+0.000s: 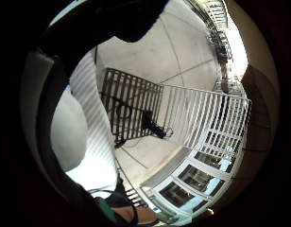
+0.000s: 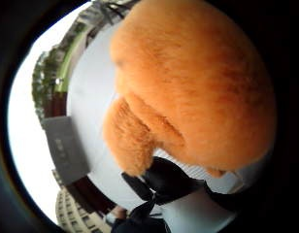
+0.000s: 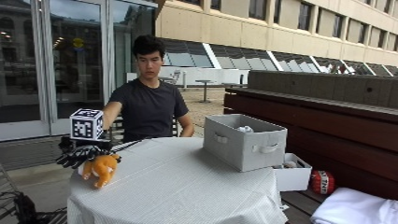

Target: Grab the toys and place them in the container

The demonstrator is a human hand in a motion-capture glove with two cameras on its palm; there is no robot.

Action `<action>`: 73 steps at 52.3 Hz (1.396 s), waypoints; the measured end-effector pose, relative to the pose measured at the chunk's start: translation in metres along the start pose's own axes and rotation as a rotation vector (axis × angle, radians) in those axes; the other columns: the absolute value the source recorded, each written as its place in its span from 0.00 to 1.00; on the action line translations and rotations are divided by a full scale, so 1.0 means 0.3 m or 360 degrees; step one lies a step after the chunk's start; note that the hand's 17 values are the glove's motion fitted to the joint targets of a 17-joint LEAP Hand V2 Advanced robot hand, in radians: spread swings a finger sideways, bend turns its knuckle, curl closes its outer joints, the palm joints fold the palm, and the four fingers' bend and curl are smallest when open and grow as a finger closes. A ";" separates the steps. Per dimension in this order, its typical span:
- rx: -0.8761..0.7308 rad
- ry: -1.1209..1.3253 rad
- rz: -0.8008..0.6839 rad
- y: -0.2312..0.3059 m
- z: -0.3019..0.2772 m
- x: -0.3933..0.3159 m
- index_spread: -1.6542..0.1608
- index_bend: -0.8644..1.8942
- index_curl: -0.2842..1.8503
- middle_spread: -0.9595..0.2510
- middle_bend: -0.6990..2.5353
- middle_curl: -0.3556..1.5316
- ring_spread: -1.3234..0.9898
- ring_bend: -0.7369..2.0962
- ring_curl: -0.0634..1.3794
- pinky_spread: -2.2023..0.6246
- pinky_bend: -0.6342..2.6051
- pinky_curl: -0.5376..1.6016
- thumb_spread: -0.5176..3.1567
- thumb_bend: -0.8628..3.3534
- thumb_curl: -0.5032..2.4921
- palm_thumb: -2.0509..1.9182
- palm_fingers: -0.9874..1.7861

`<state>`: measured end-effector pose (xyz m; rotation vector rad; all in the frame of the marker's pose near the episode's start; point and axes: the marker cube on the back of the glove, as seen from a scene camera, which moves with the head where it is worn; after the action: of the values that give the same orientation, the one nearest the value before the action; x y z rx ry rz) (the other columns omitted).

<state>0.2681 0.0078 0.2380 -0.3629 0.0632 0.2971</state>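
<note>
Outside view: the black-gloved right hand [image 3: 80, 155] holds a fluffy orange plush toy [image 3: 101, 169] at the near edge of the round, white-clothed surface [image 3: 180, 186].

Fingers are curled over the toy's top while its body dangles below, well apart from the grey fabric container [image 3: 244, 141] across the surface. It looks soft, light and squashy, hardly slippery; gripping the plump body should carry it safely.

Outdoor paved courtyard: building façade [image 3: 261, 23], glass doors [image 3: 68, 60], wooden benches [image 3: 323, 116].
</note>
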 end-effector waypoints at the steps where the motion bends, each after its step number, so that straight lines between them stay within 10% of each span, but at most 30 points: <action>1: -0.0001 0.0006 0.0006 -0.003 0.004 0.001 0.77 0.32 0.17 0.72 0.28 0.41 0.48 0.32 0.28 0.78 0.44 0.42 0.41 0.21 0.26 0.54 0.29; 14: -0.0016 0.0050 0.0074 -0.049 0.054 0.002 0.76 0.34 0.16 0.75 0.28 0.41 0.53 0.36 0.30 0.79 0.52 0.45 0.44 0.23 0.28 0.61 0.33; 32: 0.0032 -0.0087 0.0108 -0.050 -0.005 0.014 0.70 0.54 0.27 0.50 0.33 0.45 0.38 0.43 0.32 0.67 0.45 0.40 0.43 0.31 0.34 0.76 0.69; 43: -0.0015 -0.0047 0.0122 -0.049 -0.097 -0.013 0.70 0.45 0.26 0.45 0.42 0.50 0.33 0.52 0.37 0.62 0.40 0.39 0.34 0.29 0.37 0.75 0.81; 73: 0.0170 -0.0120 -0.0108 0.056 -0.635 -0.262 0.70 0.40 0.29 0.46 0.44 0.51 0.38 0.64 0.41 0.62 0.42 0.42 0.34 0.24 0.41 0.69 0.79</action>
<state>0.1866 -0.0672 0.0635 -0.2472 -0.0071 0.2388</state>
